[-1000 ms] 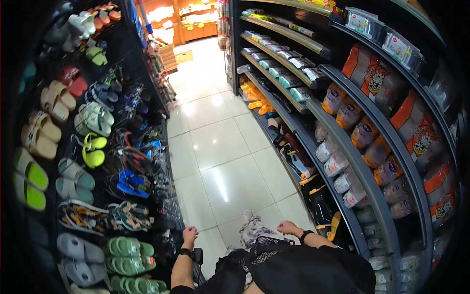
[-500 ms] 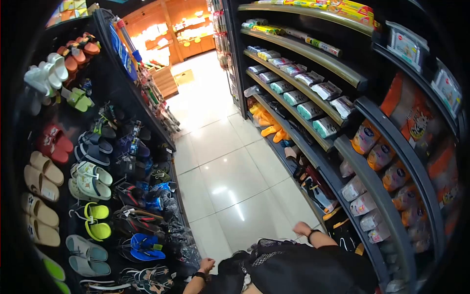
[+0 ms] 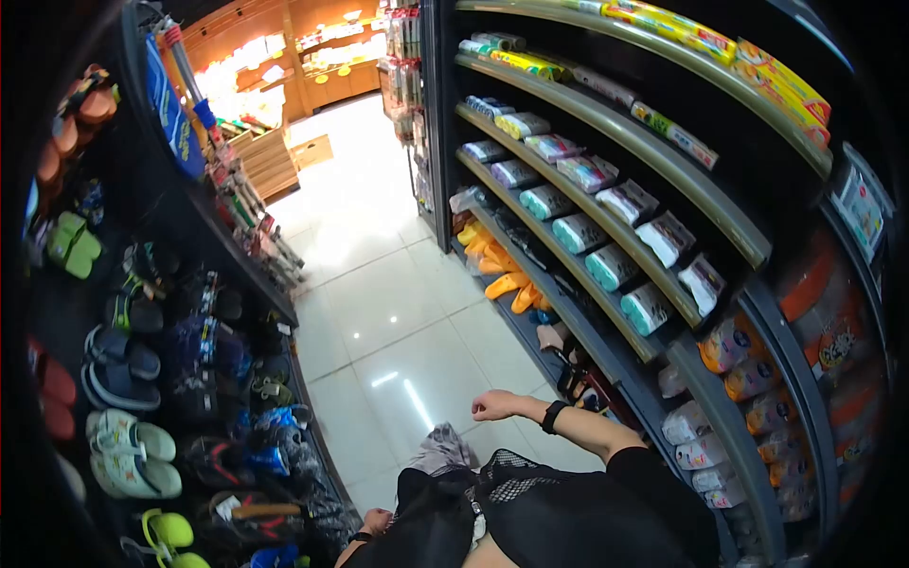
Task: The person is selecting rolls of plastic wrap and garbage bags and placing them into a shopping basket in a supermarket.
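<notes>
Above the floor [image 3: 336, 407], the curled right hand [image 3: 493, 405] has swung forward, the closure of the left hand [image 3: 378, 521] unclear.

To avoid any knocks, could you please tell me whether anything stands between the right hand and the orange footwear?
Nothing visible does; between the right hand and the orange footwear, only floor tiles and the low shelf's edge show.

Head-worn view, facing forward and down
The wide-angle lens looks from above the left hand [image 3: 377, 521] and right hand [image 3: 493, 405], both near, along the tiled aisle floor [image 3: 331, 346] between footwear display [image 3: 227, 276] and shelves [image 3: 748, 241].
</notes>
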A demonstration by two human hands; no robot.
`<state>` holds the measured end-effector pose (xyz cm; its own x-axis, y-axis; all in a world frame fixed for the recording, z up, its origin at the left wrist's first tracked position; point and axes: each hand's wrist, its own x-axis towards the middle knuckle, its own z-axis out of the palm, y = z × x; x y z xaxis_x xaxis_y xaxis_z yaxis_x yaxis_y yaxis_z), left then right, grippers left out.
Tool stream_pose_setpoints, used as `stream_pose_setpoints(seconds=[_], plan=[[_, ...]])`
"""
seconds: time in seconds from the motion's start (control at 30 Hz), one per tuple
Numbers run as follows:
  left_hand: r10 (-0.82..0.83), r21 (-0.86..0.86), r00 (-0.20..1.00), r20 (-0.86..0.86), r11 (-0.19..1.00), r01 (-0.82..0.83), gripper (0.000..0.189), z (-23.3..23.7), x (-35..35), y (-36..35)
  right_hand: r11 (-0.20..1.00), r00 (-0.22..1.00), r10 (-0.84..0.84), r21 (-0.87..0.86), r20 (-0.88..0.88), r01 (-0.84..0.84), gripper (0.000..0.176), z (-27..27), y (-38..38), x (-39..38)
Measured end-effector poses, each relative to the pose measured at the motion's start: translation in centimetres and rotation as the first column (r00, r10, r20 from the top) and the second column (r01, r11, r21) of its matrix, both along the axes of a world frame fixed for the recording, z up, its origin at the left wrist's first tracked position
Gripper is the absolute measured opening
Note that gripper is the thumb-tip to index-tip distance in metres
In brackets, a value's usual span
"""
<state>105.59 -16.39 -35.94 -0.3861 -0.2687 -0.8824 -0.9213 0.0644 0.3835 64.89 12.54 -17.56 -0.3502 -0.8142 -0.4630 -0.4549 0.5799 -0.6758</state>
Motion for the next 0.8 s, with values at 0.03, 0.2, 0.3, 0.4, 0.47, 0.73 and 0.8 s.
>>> stream_pose_setpoints(seconds=[0.03, 0.2, 0.3, 0.4, 0.47, 0.73, 0.8], plan=[[0.069, 0.044, 0.997, -0.028, 0.997, -0.068, 0.020, 0.0, -2.7, -1.9, 1.000, 0.997, 0.023, -0.012, -0.073, -0.024, 0.036, 0.7, -0.9, -2.7], [-0.086, -0.116, 0.975, -0.205, 0.991, 0.063, 0.019, 3.7, -22.5, -12.2, 0.998, 0.959, -0.063, -0.019, -0.276, 0.060, 0.036, 10.2, -4.3, -17.5], [-0.358, -0.315, 0.874, -0.328, 0.914, 0.256, 0.023, 3.0, -34.7, -16.5, 0.986, 0.928, -0.153, -0.113, -0.340, 0.121, 0.032, 16.4, -4.6, -25.1], [-0.495, -0.339, 0.748, -0.441, 0.864, 0.372, 0.028, 8.4, -48.4, -16.2, 0.979, 0.880, -0.202, -0.107, -0.430, 0.173, 0.032, 24.1, -4.8, -31.3], [-0.500, -0.331, 0.678, -0.538, 0.865, 0.376, 0.031, 11.6, -56.4, -14.2, 0.978, 0.839, -0.208, -0.106, -0.503, 0.179, 0.032, 28.1, -4.7, -35.5], [-0.515, -0.243, 0.332, -0.791, 0.761, 0.602, 0.028, 25.9, -81.0, -6.0, 0.974, 0.555, -0.201, -0.105, -0.807, 0.201, 0.037, 39.8, -3.3, -53.6], [-0.560, -0.278, 0.284, -0.778, 0.712, 0.645, 0.028, 29.5, -86.1, -4.8, 0.951, 0.516, -0.244, -0.096, -0.821, 0.295, 0.037, 42.0, -2.9, -58.2]])
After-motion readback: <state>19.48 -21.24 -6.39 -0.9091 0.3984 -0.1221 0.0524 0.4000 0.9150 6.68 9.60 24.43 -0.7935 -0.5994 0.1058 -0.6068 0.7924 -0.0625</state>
